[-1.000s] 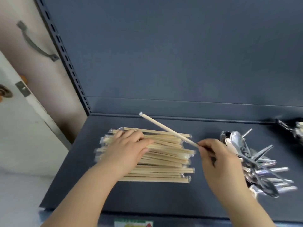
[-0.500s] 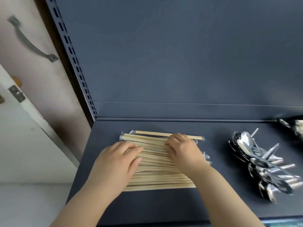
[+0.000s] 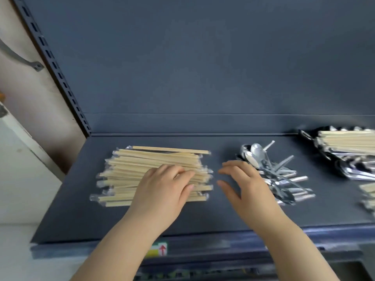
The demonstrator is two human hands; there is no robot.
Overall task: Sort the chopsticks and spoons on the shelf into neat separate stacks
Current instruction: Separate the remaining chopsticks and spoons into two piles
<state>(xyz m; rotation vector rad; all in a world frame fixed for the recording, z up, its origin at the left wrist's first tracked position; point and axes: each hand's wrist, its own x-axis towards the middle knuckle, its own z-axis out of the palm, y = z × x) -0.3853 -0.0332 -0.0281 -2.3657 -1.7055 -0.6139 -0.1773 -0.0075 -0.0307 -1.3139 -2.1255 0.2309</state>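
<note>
Wrapped wooden chopsticks (image 3: 150,169) lay stacked flat, left-centre on the dark matte shelf (image 3: 203,220). Shiny metal spoons (image 3: 284,175) were piled loosely to their right, with a bare strip between. The left hand (image 3: 164,191) lay flat on the stack's right end, fingers together. The right hand (image 3: 247,185) was spread over that strip, holding nothing.

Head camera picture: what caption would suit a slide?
Left hand rests on the chopstick stack while the open right hand is beside the spoon pile.
</note>
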